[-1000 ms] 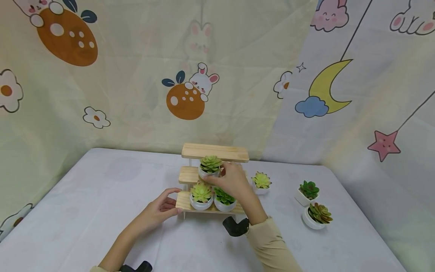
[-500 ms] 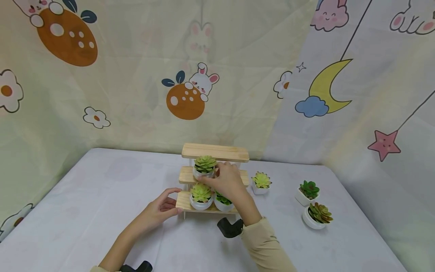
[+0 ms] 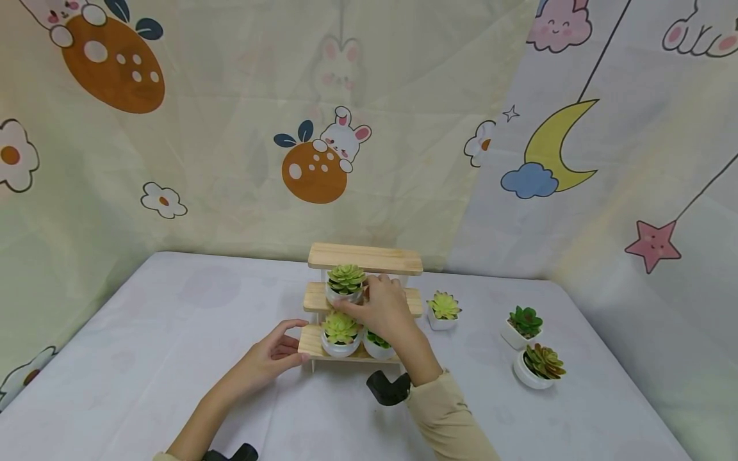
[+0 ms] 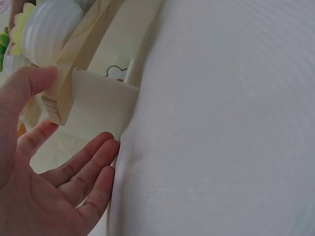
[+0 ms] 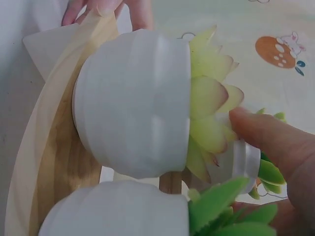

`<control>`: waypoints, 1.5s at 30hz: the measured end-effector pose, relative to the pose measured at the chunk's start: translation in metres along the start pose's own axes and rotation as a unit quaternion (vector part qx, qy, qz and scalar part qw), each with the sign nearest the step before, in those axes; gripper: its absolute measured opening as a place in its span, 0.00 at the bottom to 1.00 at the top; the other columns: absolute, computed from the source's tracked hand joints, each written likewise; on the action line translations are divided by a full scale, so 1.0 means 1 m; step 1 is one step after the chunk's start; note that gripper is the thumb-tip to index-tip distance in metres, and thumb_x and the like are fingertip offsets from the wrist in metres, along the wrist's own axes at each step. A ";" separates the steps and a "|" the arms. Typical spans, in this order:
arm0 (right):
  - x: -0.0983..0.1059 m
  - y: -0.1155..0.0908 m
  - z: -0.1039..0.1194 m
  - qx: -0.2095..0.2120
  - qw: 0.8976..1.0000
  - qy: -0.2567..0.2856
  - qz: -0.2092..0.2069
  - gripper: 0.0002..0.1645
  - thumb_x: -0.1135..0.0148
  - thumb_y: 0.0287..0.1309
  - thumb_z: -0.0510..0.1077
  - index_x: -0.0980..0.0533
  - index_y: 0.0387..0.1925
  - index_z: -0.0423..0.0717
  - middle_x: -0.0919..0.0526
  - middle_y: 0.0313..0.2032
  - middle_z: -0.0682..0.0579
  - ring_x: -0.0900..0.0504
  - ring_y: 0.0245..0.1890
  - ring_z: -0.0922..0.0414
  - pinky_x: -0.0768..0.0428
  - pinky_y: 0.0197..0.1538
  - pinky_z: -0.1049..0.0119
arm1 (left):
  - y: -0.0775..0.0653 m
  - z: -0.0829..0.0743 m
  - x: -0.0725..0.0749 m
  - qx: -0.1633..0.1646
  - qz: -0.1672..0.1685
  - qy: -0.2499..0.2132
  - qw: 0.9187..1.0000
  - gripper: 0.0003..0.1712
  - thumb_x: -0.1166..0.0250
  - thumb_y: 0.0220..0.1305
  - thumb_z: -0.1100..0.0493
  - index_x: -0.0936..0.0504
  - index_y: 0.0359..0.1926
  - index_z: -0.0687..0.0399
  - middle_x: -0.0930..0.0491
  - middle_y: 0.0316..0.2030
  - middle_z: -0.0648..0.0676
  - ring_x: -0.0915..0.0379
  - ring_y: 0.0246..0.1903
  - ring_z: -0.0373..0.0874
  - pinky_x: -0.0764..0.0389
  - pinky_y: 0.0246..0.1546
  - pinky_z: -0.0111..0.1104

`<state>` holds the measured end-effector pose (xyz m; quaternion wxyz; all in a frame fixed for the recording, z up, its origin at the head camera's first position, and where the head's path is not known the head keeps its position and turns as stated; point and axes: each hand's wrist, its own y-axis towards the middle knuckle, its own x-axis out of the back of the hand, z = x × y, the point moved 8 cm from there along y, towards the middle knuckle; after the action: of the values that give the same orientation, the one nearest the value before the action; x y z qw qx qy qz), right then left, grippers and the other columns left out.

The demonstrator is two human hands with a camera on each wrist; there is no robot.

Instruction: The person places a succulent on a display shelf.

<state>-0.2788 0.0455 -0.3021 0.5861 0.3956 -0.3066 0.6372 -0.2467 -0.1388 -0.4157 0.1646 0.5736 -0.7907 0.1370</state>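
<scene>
my right hand [image 3: 385, 314] pinches a small round white pot with a light-green rosette succulent [image 3: 346, 282], at the left of the middle shelf of a three-tier pale wooden stand [image 3: 365, 257]; whether its base touches the wood i can't tell. my left hand [image 3: 275, 355] pinches the lowest shelf's left end between thumb and forefinger, the other fingers loose. i'd guess the pot light and stiff, slightly slippery, perhaps chippable; the leaves likely bend, so i'd hold its wall.
</scene>
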 end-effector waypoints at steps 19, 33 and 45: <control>0.034 -0.029 -0.043 0.013 0.988 0.152 -0.036 0.35 0.35 0.53 0.57 0.31 0.60 0.49 0.29 0.59 0.48 0.33 0.60 0.47 0.32 0.57 0.45 | 0.001 0.001 0.000 -0.001 -0.002 0.000 1.000 0.33 0.35 0.58 0.51 0.37 0.63 0.45 0.23 0.44 0.58 0.25 0.44 0.45 0.25 0.46 0.39; 0.048 -0.029 -0.094 -0.023 0.981 0.162 -0.100 0.32 0.36 0.56 0.54 0.30 0.58 0.42 0.31 0.58 0.42 0.33 0.58 0.44 0.32 0.57 0.47 | 0.000 0.000 -0.001 -0.009 -0.001 -0.004 1.000 0.34 0.35 0.58 0.52 0.38 0.64 0.46 0.23 0.44 0.59 0.24 0.44 0.45 0.25 0.46 0.34; 0.044 -0.021 -0.131 -0.065 0.978 0.153 -0.125 0.36 0.34 0.54 0.49 0.34 0.60 0.36 0.35 0.59 0.35 0.36 0.57 0.39 0.34 0.56 0.44 | -0.001 0.000 0.000 -0.005 -0.002 -0.002 1.000 0.34 0.35 0.58 0.51 0.37 0.63 0.46 0.23 0.44 0.59 0.24 0.44 0.45 0.25 0.46 0.35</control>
<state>-0.2766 0.1826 -0.3310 0.7256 0.2890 -0.2024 0.5908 -0.2460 -0.1387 -0.4153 0.1657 0.5747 -0.7905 0.1317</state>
